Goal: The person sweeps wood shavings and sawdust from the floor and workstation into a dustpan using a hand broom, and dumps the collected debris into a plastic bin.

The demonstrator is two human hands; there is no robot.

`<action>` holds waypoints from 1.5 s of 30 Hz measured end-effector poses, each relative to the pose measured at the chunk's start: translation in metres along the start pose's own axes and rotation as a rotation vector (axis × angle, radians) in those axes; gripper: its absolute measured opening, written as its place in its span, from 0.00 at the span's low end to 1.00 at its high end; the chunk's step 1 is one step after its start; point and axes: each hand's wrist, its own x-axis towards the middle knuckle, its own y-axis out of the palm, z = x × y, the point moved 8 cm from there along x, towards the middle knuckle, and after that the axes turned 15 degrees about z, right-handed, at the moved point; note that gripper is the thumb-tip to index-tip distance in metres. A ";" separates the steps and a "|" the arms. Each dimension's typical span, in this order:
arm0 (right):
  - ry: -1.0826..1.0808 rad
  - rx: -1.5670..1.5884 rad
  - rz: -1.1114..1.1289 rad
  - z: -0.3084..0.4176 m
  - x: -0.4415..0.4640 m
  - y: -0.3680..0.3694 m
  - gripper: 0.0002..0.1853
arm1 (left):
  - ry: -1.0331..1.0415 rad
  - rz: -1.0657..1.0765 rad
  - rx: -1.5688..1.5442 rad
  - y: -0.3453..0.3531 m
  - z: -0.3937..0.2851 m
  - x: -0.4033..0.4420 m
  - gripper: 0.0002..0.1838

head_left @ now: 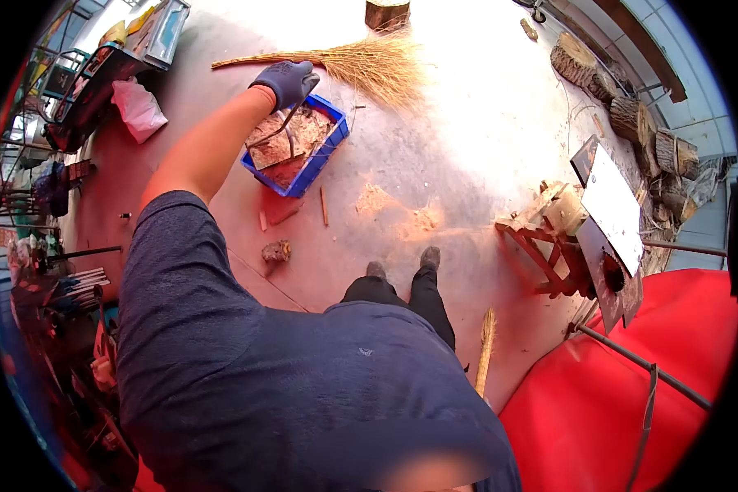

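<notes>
My left hand (289, 84), in a dark glove, is closed around the thin dark handle of what looks like a metal dustpan (272, 153). The pan is tilted over a blue plastic crate (304, 181) on the floor. Pale wood chips and sawdust (310, 127) fill much of the crate. Just beyond the hand lies a straw broom (377, 67), its stick running left behind the glove. My right hand is out of view.
Sawdust (422, 218) is scattered on the floor before my feet. A wooden chunk (276, 251) and a thin stick (324, 207) lie nearby. At right stands a wooden sawhorse (549, 254) beside a metal-plated saw (612, 205). Logs (631, 123) line the wall; a white bag (138, 109) sits left.
</notes>
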 end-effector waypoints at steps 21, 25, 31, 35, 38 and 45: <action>-0.057 0.038 0.029 -0.055 0.015 0.011 0.47 | 0.106 0.237 0.222 0.019 -0.044 0.039 0.19; -0.076 0.126 0.061 -0.065 0.023 0.005 0.47 | 0.047 0.285 0.229 0.024 -0.030 0.021 0.19; -0.014 0.156 0.109 -0.029 0.031 0.005 0.48 | 0.073 0.250 0.205 0.010 -0.025 0.007 0.20; -0.039 0.198 0.097 -0.005 0.043 0.007 0.49 | 0.058 0.227 0.211 0.013 -0.019 -0.004 0.19; 0.061 0.060 0.014 0.064 0.013 0.030 0.50 | 0.059 0.200 0.205 0.014 -0.011 -0.003 0.20; -0.043 0.036 0.060 0.098 0.023 0.038 0.50 | 0.023 0.259 0.164 0.010 -0.018 -0.022 0.21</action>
